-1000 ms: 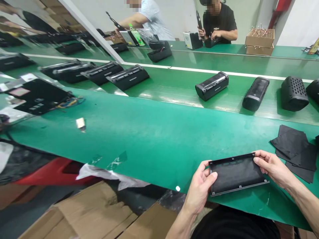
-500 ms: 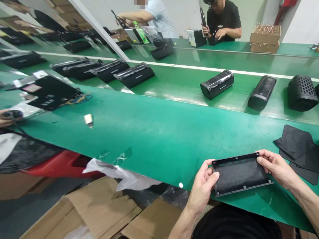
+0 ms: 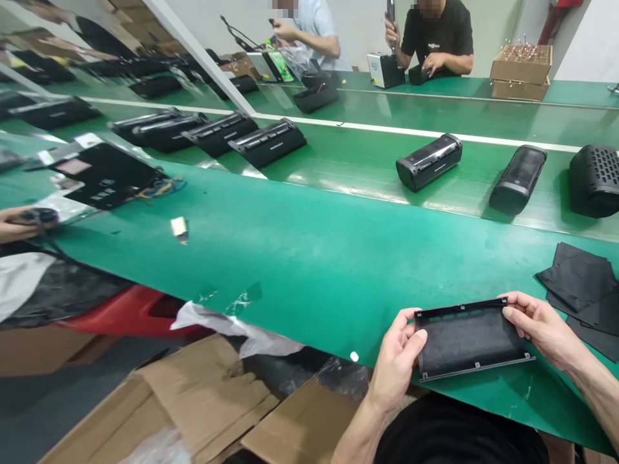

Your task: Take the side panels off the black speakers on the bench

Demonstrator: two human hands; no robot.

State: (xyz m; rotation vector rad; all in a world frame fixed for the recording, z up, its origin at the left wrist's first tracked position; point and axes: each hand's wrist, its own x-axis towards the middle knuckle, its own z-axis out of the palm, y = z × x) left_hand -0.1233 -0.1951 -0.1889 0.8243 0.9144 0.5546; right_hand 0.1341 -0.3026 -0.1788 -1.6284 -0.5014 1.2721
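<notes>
Green factory desk (image 3: 290,270), line work.
Left hand (image 3: 396,364) and right hand (image 3: 544,325) grasp opposite ends of black framed mesh panel (image 3: 467,338); black felt sheets (image 3: 578,277) just beside.

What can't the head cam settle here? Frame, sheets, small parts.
Head view only:
Underside of the black mesh-covered frame: faces away from the camera; the left hand and right hand cover parts of its ends.
Black fabric sheets: cut off by the right edge.
Small white piece: too small to identify.
Lettering on the black speaker: too small to read.
Dark item in a co-worker's hand: too blurred to identify.
</notes>
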